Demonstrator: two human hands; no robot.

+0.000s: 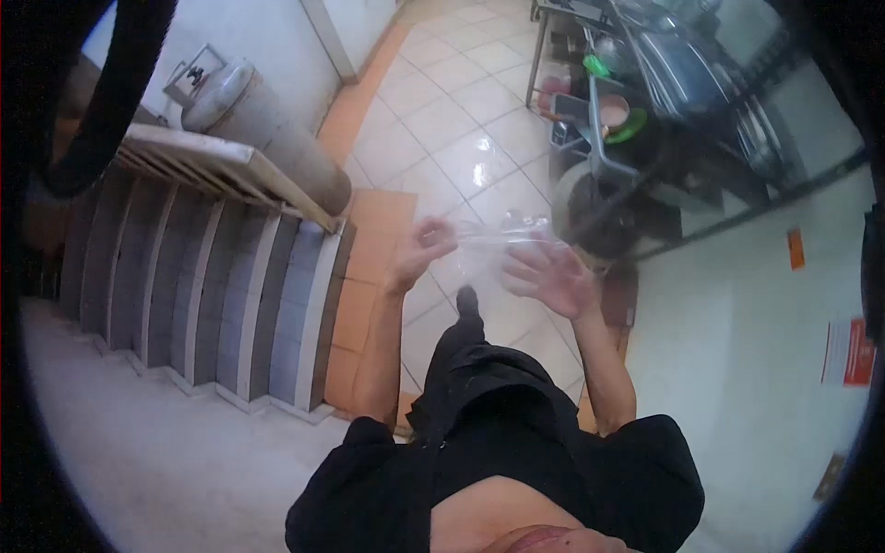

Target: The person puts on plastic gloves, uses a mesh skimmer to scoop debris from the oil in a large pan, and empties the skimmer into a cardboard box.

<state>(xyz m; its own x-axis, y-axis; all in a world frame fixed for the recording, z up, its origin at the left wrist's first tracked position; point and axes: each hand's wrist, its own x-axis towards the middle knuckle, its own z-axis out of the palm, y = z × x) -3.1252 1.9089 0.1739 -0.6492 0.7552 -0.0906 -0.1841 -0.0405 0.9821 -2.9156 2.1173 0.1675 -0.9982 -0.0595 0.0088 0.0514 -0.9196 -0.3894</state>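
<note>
A thin, see-through plastic piece (498,234), like a bag or a disposable glove, stretches between my hands in front of my body. My left hand (425,252) is closed, pinching its left end between thumb and fingers. At the other end, my right hand (555,276) has its fingers spread, with the clear plastic across the fingertips. Whether those fingers are inside the plastic or behind it I cannot tell. The plastic is glossy and a little blurred.
Stairs (212,295) drop away on the left behind a railing (217,161), beside a gas cylinder (267,129). On the right, metal shelving (737,221) holds trays and containers, including a grey bin (613,170). Pale tiles (442,101) cover the floor ahead.
</note>
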